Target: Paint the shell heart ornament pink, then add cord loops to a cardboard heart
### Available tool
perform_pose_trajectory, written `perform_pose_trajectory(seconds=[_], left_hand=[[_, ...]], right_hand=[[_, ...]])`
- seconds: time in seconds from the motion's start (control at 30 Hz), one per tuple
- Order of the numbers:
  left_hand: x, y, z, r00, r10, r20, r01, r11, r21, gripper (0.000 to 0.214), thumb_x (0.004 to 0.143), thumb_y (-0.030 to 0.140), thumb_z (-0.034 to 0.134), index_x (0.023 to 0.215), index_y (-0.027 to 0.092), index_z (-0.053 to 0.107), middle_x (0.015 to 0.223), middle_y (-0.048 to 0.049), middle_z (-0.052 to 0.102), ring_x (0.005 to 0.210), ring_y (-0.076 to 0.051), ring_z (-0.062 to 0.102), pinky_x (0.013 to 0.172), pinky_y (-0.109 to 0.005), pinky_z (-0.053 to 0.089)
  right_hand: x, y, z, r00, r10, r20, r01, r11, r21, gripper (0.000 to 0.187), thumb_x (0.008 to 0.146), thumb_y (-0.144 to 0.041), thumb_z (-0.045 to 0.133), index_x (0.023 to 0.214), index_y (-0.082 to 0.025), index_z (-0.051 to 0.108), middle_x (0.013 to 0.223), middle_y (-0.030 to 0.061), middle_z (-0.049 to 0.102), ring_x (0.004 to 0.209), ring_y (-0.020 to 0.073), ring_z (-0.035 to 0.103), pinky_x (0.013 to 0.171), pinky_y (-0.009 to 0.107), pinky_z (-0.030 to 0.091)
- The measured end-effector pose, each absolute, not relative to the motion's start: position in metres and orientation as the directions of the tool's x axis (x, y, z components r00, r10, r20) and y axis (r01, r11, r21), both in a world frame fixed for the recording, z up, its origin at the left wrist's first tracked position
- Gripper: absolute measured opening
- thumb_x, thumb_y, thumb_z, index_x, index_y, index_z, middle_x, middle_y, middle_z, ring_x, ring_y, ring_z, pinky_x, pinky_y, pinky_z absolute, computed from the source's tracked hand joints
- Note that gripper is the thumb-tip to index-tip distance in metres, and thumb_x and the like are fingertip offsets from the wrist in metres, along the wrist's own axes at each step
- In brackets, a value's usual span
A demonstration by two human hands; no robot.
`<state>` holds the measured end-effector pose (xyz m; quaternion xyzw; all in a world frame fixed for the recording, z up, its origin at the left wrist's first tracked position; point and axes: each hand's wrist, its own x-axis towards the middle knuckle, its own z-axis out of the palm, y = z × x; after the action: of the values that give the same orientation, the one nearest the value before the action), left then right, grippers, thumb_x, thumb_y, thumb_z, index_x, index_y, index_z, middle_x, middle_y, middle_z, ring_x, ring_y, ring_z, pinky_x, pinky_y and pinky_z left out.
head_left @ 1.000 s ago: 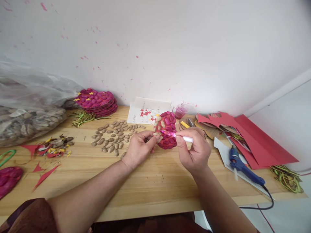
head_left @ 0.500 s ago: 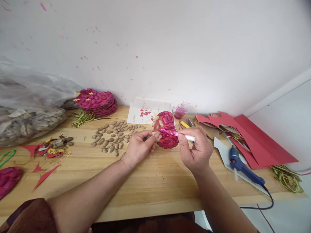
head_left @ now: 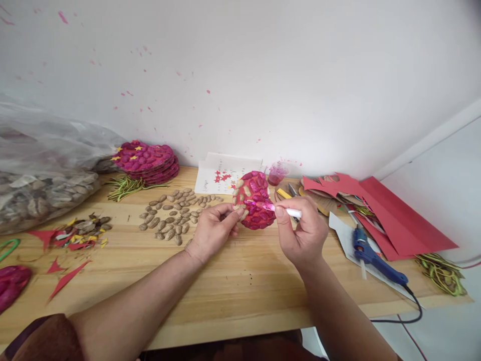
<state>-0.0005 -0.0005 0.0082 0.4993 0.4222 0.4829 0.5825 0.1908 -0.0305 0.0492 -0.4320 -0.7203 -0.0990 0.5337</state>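
A red disc covered with peanuts [head_left: 256,188] is tilted up above the middle of the table. Most of its peanuts are wet magenta; those along its left side are bare tan. My left hand [head_left: 216,225] pinches the disc's lower left edge between thumb and fingers. In my right hand [head_left: 304,228] is a white-handled paintbrush [head_left: 293,212], its pink-coated tip against the peanuts on the disc's right half. A clear cup of magenta paint [head_left: 276,175] stands behind the disc. Loose peanuts [head_left: 175,213] lie spread to the left of my left hand.
Stacked magenta peanut discs [head_left: 150,163] and a plastic bag of peanuts [head_left: 41,195] stand at the left, with red and yellow paper scraps [head_left: 80,233] nearer. Paper sheets [head_left: 206,175] carry red stars. Right lie a blue glue gun [head_left: 379,258], its cord, and red card [head_left: 406,215].
The view has shifted slightly. My left hand keeps its hold on the disc, and my right hand still presses the paintbrush to nearly the same spot.
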Motion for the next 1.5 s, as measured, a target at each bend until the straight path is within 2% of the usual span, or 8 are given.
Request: perform_pose_trajectory(seconds=[0.33,0.57,0.93,1.23,1.4,1.5], left_hand=[[-0.0019,0.0001,0.0089,0.186,0.983,-0.005,-0.118,0.027,0.993,0.041,0.081,0.055,0.078,0.069,0.018,0.063,0.055,0.003,0.058,0.049,-0.011,0.051,0.053,-0.024,0.04],[-0.0028,0.0005,0.0072,0.181,0.983,0.04,-0.078,-0.026,0.997,0.041,0.084,0.054,0.075,0.068,0.019,0.062,0.054,0.0032,0.058,0.05,-0.011,0.051,0.055,-0.024,0.039],[-0.0049,0.0012,0.0051,0.171,0.951,0.258,0.168,-0.287,0.943,0.036,0.093,0.043,0.066,0.066,0.019,0.067,0.061,0.0005,0.058,0.064,-0.015,0.053,0.066,-0.026,0.042],[-0.007,0.0024,0.0041,0.172,0.937,0.302,0.192,-0.333,0.923,0.038,0.095,0.04,0.063,0.063,0.02,0.061,0.062,0.0005,0.057,0.065,-0.016,0.052,0.07,-0.028,0.041],[-0.0071,0.0019,0.0045,0.171,0.909,0.381,0.243,-0.414,0.877,0.035,0.095,0.035,0.064,0.064,0.02,0.063,0.065,0.0001,0.056,0.067,-0.016,0.051,0.069,-0.028,0.04],[-0.0069,0.0029,0.0037,0.165,0.892,0.42,0.259,-0.45,0.854,0.035,0.095,0.034,0.064,0.064,0.02,0.063,0.065,0.0003,0.055,0.066,-0.016,0.051,0.068,-0.028,0.039]], right_hand=[[0.1921,-0.0299,0.0498,-0.051,0.508,0.86,0.746,0.592,-0.306,0.008,0.093,-0.015,0.066,0.096,-0.023,0.067,0.083,0.0021,0.073,0.078,0.019,0.064,0.077,0.039,0.049],[0.1925,-0.0295,0.0486,-0.019,0.527,0.85,0.716,0.6,-0.356,0.008,0.093,-0.016,0.065,0.096,-0.023,0.067,0.084,0.0018,0.073,0.078,0.0187,0.064,0.077,0.038,0.049],[0.1869,-0.034,0.0491,-0.059,0.51,0.858,0.705,0.63,-0.326,0.01,0.093,-0.015,0.065,0.098,-0.023,0.067,0.086,0.0022,0.073,0.083,0.0197,0.066,0.081,0.038,0.05],[0.1895,-0.0331,0.0528,-0.024,0.504,0.863,0.733,0.596,-0.328,0.009,0.093,-0.014,0.065,0.095,-0.023,0.065,0.083,0.0015,0.072,0.078,0.0185,0.062,0.079,0.039,0.048],[0.1893,-0.0336,0.0507,-0.025,0.534,0.845,0.674,0.633,-0.38,0.01,0.094,-0.014,0.064,0.098,-0.023,0.066,0.086,0.0022,0.072,0.081,0.0192,0.063,0.08,0.039,0.048],[0.1898,-0.0339,0.0507,-0.012,0.531,0.847,0.706,0.604,-0.369,0.009,0.093,-0.014,0.065,0.097,-0.023,0.066,0.085,0.0016,0.072,0.08,0.0188,0.063,0.08,0.039,0.048]])
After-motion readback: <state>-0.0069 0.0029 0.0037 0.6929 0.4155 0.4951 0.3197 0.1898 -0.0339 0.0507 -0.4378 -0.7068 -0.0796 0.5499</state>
